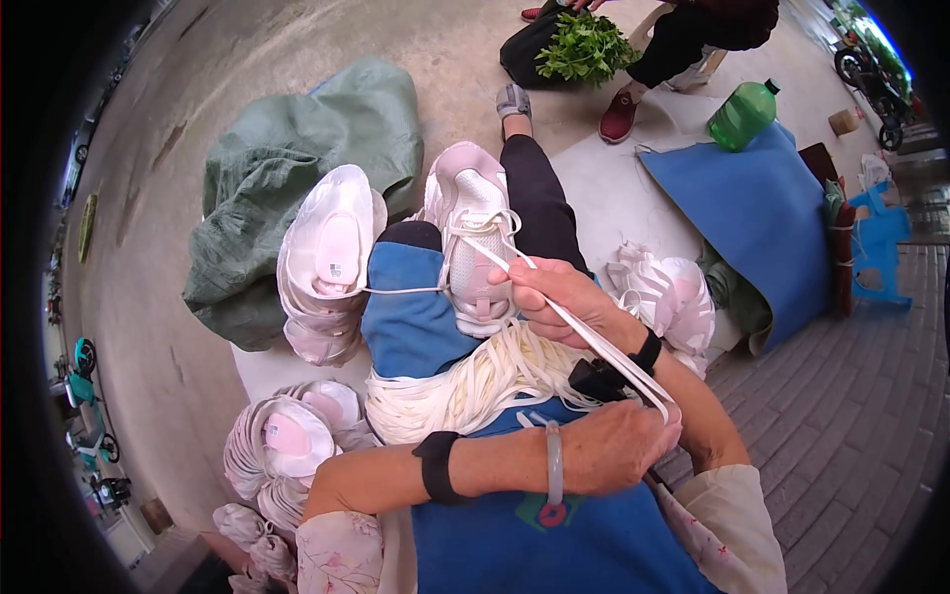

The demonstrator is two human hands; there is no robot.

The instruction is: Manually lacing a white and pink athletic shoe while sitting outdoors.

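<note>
A white and pink sneaker (475, 238) rests on my lap, toe pointing away from me. White shoelaces (604, 346) run from its eyelets back toward my body. My right hand (559, 297) is closed around these laces just beside the shoe. Crossing beneath it, my left hand (623, 447) is closed on the far end of the laces, drawn to the right. Another lace strand stretches left from the sneaker toward a stack of pale shoe uppers (332, 247). A thick bundle of loose cream laces (465, 391) lies across my blue apron (554, 544).
More stacked uppers (282, 445) sit at lower left, and others (673, 297) at right. A green sack (297, 168) lies beyond on the left. At right are a blue sheet (752, 218), a green bottle (742, 117) and a blue stool (879, 247). Someone sits ahead near leafy greens (589, 48).
</note>
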